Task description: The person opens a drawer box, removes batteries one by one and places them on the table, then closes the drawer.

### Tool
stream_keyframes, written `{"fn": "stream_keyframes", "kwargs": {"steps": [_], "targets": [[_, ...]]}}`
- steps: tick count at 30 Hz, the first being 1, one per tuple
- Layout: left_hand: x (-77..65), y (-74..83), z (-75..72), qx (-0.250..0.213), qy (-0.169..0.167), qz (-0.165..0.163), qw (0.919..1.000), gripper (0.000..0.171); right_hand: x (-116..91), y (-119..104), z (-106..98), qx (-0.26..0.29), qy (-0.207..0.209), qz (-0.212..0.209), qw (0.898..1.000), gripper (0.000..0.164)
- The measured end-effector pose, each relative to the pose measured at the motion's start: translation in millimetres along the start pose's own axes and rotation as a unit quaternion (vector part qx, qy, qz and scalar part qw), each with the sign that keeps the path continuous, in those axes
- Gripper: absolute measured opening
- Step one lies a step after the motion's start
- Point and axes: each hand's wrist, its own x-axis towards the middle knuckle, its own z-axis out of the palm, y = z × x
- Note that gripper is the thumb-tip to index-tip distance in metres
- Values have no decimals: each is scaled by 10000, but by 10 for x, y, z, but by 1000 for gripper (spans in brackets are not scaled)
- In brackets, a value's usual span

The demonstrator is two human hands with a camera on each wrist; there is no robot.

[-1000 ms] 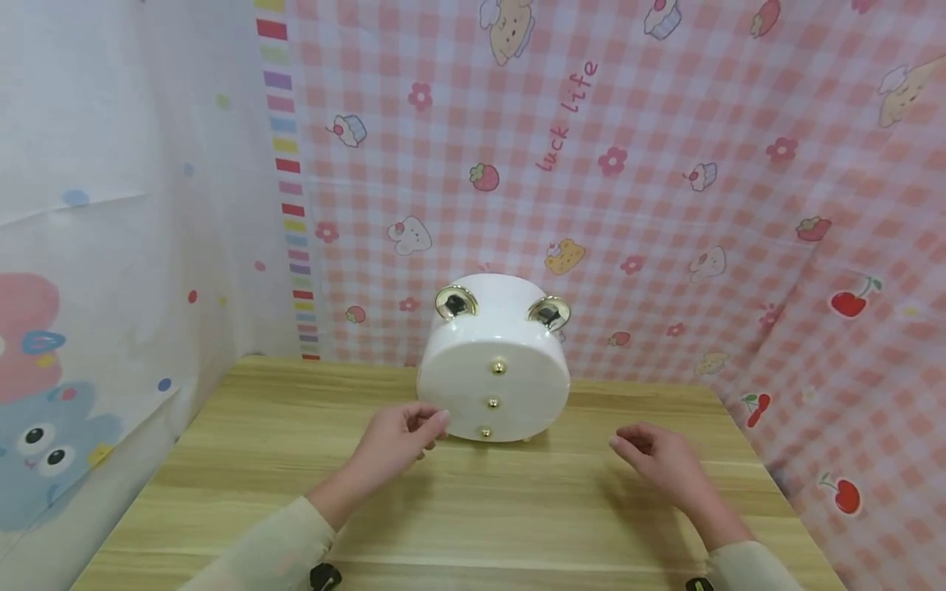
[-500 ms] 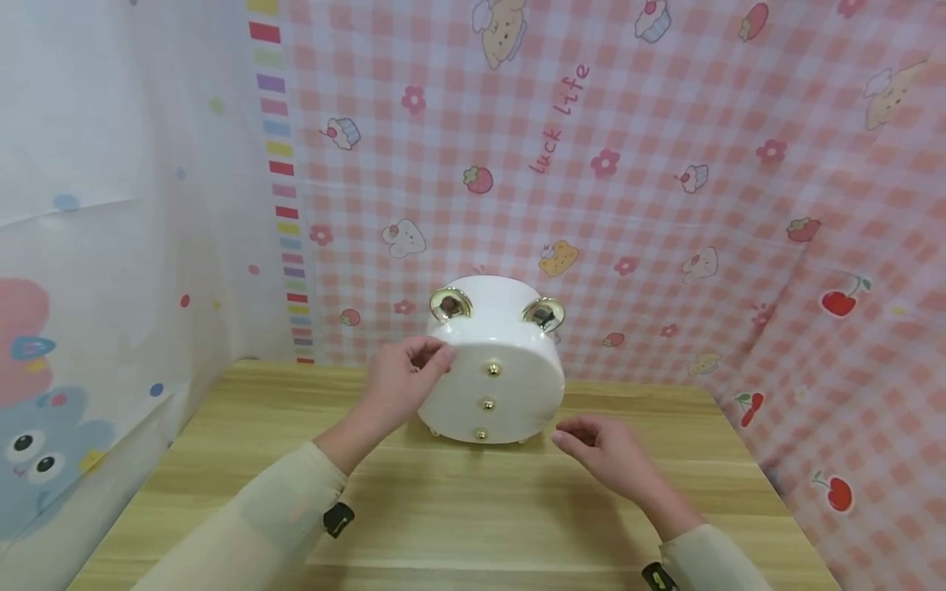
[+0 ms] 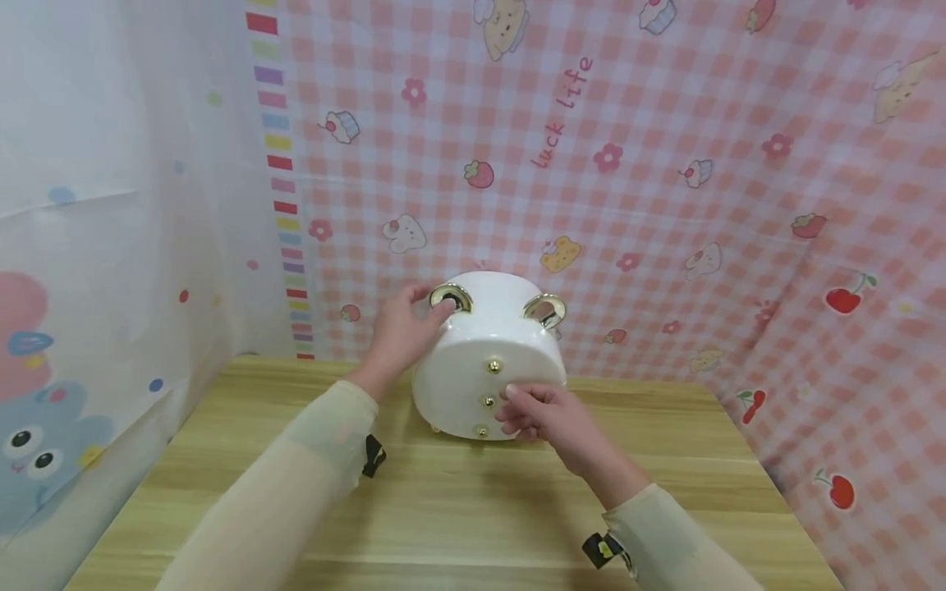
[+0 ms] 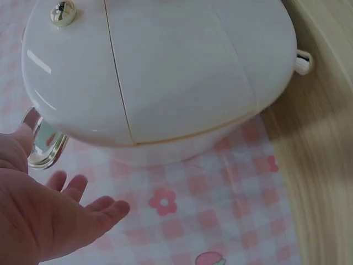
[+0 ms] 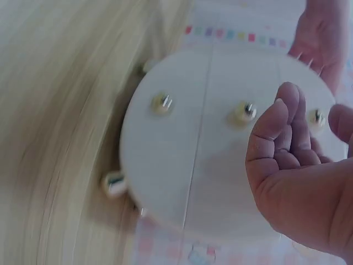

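Observation:
A white rounded jewelry box (image 3: 451,386) stands on the wooden table, with three gold knobs down its front and thin seams between its drawers. Two gold ears rise from its top. My left hand (image 3: 402,332) is at the left gold ear (image 3: 461,294); the thumb overlaps the ear's front, and the other fingers spread loosely behind it in the left wrist view. In front of the box, my right hand (image 3: 550,419) has loosely bent fingers, with its fingertips close to the middle knob (image 3: 489,402) and nothing held.
The wooden table (image 3: 458,525) extends around the box. Behind it hangs a pink checked cloth (image 3: 628,205) with printed cartoons, which also covers the right side. A white patterned cloth (image 3: 148,271) hangs on the left.
My left hand has risen from the box's lower left side to its left ear. My right hand has moved leftward from the table to the box's front. The box stays in place.

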Motion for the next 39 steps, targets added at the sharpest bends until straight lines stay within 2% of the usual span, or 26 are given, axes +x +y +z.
{"fn": "stream_keyframes", "kwargs": {"steps": [4,10,13,20,28,39], "targets": [[38,3,48,-211,-155,-457,9986,67,88,-61,122,612,-77,203,9979,56],[58,-16,117,-232,-269,-227,9991,62,167,-80,206,1333,115,562,9894,54],[63,-34,135,-330,-307,-253,9987,58,192,-96,229,1595,183,688,9846,54],[76,-10,130,-350,-287,-296,9985,56,245,-167,257,1894,313,790,9782,53],[90,24,103,-481,-416,-449,9970,50,263,-218,273,2192,411,898,9707,46],[97,10,81,-610,-378,-544,9959,45,273,-230,290,2300,309,922,9683,39]]}}
